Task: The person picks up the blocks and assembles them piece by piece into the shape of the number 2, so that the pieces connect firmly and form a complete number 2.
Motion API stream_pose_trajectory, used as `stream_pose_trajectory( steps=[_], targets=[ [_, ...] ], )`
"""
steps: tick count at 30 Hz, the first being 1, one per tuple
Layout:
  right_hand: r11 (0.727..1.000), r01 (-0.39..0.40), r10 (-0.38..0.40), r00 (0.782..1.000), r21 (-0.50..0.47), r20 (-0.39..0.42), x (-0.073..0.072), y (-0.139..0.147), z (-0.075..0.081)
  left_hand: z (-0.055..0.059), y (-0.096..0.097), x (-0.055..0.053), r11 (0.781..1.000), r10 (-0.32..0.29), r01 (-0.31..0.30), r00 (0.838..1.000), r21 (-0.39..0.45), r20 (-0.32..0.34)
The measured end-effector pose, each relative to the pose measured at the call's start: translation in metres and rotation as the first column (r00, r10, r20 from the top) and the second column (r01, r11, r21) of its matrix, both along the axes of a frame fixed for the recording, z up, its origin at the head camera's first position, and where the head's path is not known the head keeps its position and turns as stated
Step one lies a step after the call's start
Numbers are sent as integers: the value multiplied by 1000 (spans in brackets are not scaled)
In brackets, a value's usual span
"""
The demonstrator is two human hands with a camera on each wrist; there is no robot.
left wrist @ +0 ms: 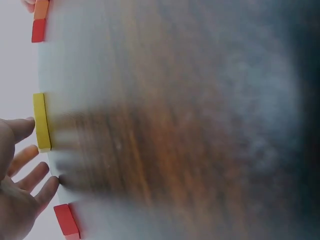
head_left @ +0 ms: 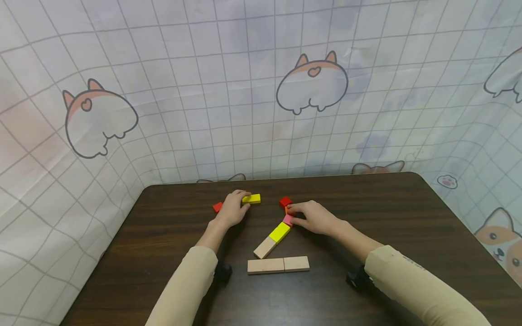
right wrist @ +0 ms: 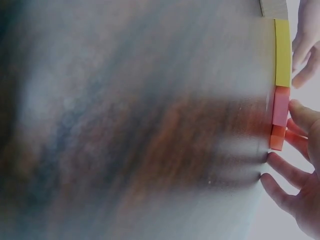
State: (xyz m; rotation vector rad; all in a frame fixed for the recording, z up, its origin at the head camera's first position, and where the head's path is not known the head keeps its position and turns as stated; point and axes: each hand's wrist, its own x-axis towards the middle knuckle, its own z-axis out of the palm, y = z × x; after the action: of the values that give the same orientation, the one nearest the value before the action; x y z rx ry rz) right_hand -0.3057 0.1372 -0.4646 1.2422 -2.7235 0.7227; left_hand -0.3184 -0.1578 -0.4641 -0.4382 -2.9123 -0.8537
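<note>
My left hand (head_left: pixel 233 209) reaches over the left end of a yellow block (head_left: pixel 253 198). In the left wrist view its thumb tip (left wrist: pixel 30 121) is right at the block's upper edge, with the other fingers loosely spread. A red block (head_left: pixel 218 207) lies to the left of this hand. My right hand (head_left: pixel 315 218) is at a slanting row, its fingertips at a mostly covered orange block (head_left: pixel 287 210) and a pink block (head_left: pixel 287 220). The row continues with a red block (head_left: pixel 285 201) at its far end, and a yellow block (head_left: pixel 279 232) and a wooden block (head_left: pixel 265 247) nearer.
Two plain wooden blocks (head_left: pixel 266 266) lie end to end nearer the person. All of this is on a dark wood table (head_left: pixel 367 199) with rounded far corners. Behind it hangs a white grid-patterned cloth (head_left: pixel 228 113) printed with cartoon animals.
</note>
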Motion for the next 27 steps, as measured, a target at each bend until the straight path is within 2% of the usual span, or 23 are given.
stream_pose_trajectory(
  steps=[11, 16, 27],
  targets=[
    [1000, 17, -17, 1000, 5, 0, 3, 0, -1, -3, -2, -10, 998, 4, -5, 1000, -63, -9],
    [1000, 25, -25, 1000, 13, 14, 4, -1, 1, -5, -3, -13, 999, 21, -21, 1000, -45, -17],
    [999, 31, -31, 999, 18, 25, 4, -1, 1, -9, -6, -23, 999, 39, -39, 999, 35, 18]
  ],
)
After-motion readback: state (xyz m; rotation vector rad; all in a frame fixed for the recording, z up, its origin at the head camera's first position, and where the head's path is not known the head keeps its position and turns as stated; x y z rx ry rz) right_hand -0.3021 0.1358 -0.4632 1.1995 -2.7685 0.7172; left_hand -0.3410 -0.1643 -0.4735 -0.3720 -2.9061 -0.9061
